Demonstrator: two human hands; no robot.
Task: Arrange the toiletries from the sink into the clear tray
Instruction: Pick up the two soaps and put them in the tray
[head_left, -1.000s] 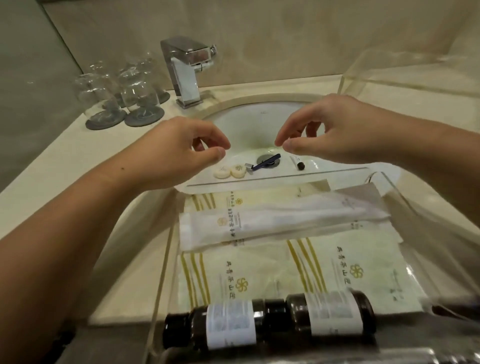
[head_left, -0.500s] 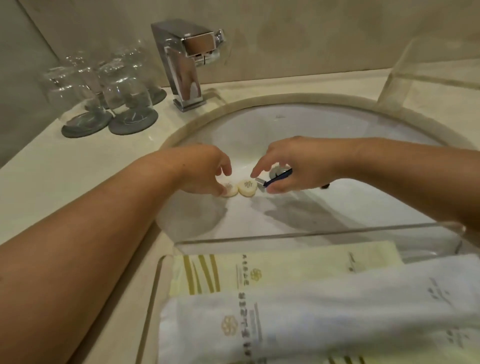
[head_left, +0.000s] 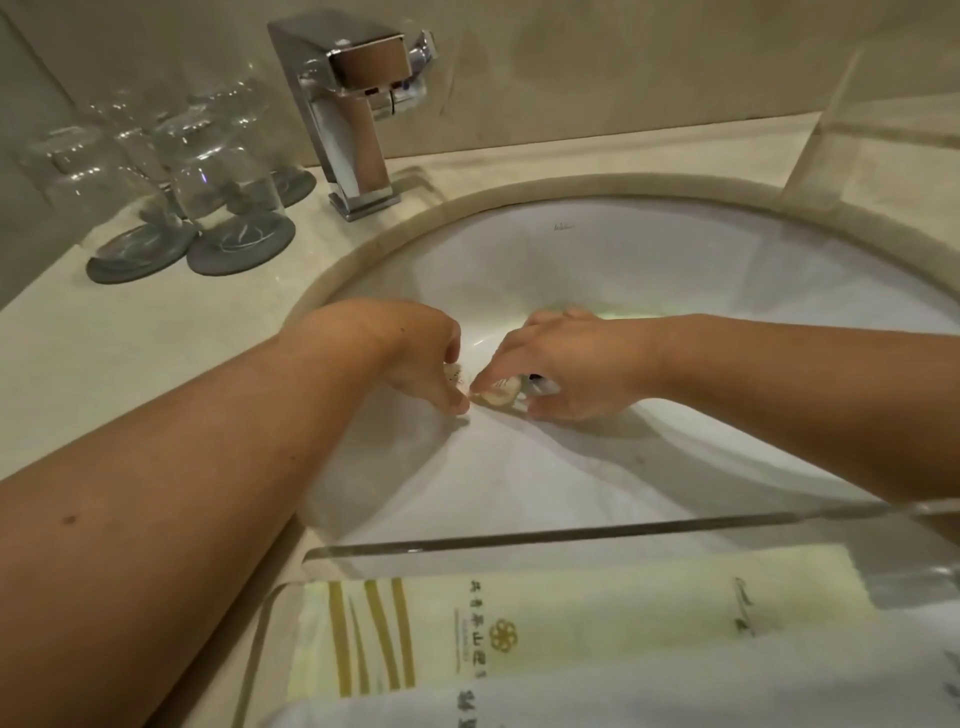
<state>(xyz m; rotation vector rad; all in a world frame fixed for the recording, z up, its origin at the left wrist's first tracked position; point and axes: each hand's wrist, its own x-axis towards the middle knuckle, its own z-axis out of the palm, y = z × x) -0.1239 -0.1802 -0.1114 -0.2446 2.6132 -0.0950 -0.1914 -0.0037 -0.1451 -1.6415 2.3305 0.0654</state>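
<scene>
Both my hands are down in the white sink (head_left: 649, 249). My left hand (head_left: 415, 353) curls over a small round wrapped soap (head_left: 453, 373), of which only an edge shows between the fingers. My right hand (head_left: 566, 364) pinches a second round soap (head_left: 497, 393) between thumb and forefinger, tilted off the basin floor. A dark bit of the razor (head_left: 536, 377) peeks out under the right palm; the rest is hidden. The clear tray (head_left: 571, 535) lies nearest me with cream and white packets (head_left: 519, 629) inside.
A chrome faucet (head_left: 358, 114) stands behind the basin at the left. Upturned glasses (head_left: 218, 171) rest on grey coasters on the counter at far left. Another clear acrylic piece (head_left: 857, 135) stands at the back right.
My hands went from above the tray down into the basin. The camera moved closer. Each hand has closed on one of the two round soaps, and the right one is tilted up.
</scene>
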